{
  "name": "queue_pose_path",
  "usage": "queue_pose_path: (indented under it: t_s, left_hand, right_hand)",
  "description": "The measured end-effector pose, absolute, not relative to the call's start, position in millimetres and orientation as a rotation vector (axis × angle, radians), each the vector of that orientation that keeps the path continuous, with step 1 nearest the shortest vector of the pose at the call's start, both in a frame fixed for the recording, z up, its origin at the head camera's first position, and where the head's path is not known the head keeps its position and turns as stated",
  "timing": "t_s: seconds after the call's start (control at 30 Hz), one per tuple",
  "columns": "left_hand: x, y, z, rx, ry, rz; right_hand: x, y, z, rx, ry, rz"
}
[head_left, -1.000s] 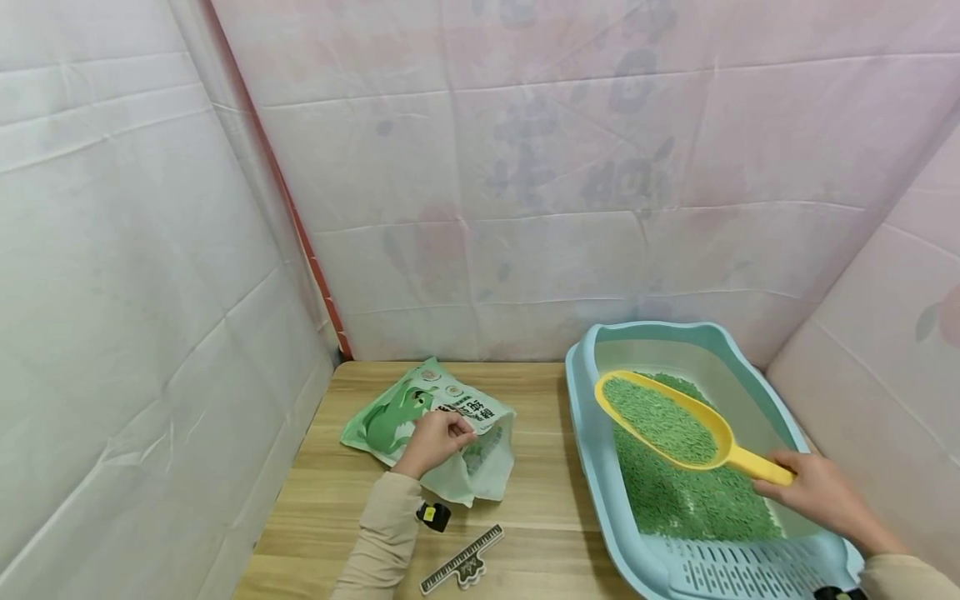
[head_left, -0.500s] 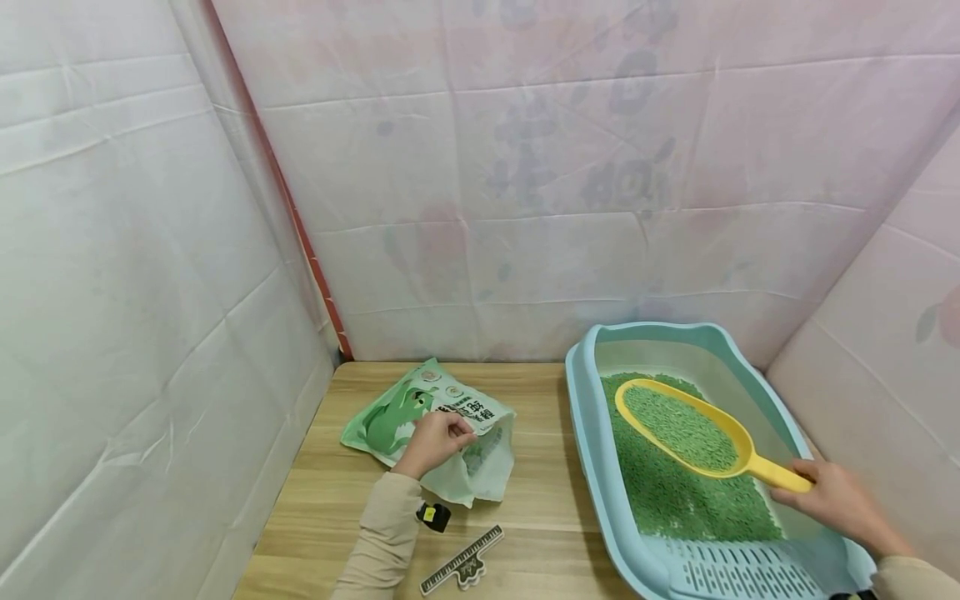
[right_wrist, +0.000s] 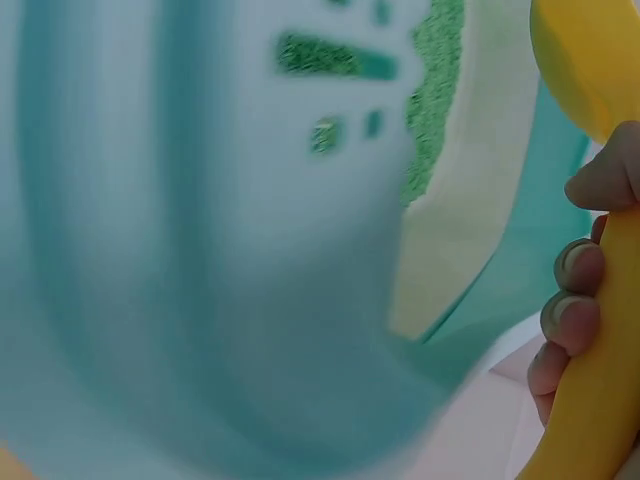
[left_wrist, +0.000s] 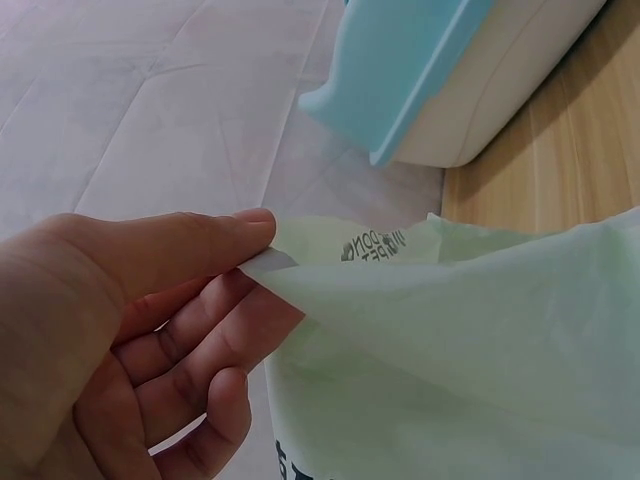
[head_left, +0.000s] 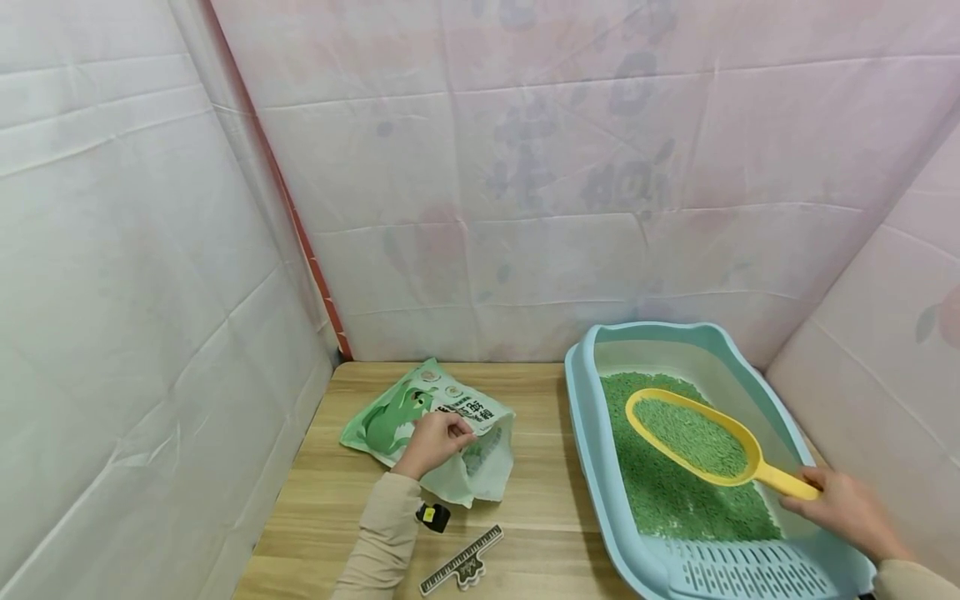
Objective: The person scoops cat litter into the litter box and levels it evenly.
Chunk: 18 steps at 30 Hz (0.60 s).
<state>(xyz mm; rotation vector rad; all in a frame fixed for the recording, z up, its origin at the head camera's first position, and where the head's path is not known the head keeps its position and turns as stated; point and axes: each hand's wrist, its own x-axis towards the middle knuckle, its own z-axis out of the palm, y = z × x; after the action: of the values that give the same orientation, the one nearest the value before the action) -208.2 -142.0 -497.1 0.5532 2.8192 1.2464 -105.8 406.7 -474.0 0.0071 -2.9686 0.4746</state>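
My right hand (head_left: 847, 510) grips the handle of a yellow scoop (head_left: 783, 481), its fingers wrapped round it in the right wrist view. The scoop is heaped with green pellets (head_left: 690, 435) and is held over the blue litter box (head_left: 592, 475). Green pellet litter (head_left: 675, 517) covers much of the box floor. At the left, my left hand (head_left: 435, 442) pinches the edge of the opening of a pale green bag (head_left: 480, 400) lying on the table. In the left wrist view, thumb and fingers (left_wrist: 215, 330) hold a corner of the bag's rim (left_wrist: 350, 275).
A ruler-patterned clip (head_left: 463, 562) lies on the wooden table (head_left: 540, 533) in front of the bag. A slotted blue panel (head_left: 750, 575) forms the near end of the box. Pale cloth walls (head_left: 525, 208) rise at the back and both sides.
My right hand has carried the loaded scoop to the right and slightly nearer over the litter box. The left hand and the bag have stayed in place.
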Motion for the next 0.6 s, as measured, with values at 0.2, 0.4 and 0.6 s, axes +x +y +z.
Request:
queue_pose_path:
  t_s: [0.2, 0.4, 0.6]
  left_hand:
    - [-213, -146, -493, 0.55, 2.781, 1.269]
    - [-213, -146, -493, 0.538, 2.787, 1.271]
    - [-213, -145, -493, 0.539, 2.787, 1.277]
  right_hand:
    - [-108, 412, -476, -0.01, -2.959, 0.471]
    - [-107, 421, -481, -0.048, -2.98, 0.408]
    - [-105, 428, -483, -0.107, -3.037, 0.385]
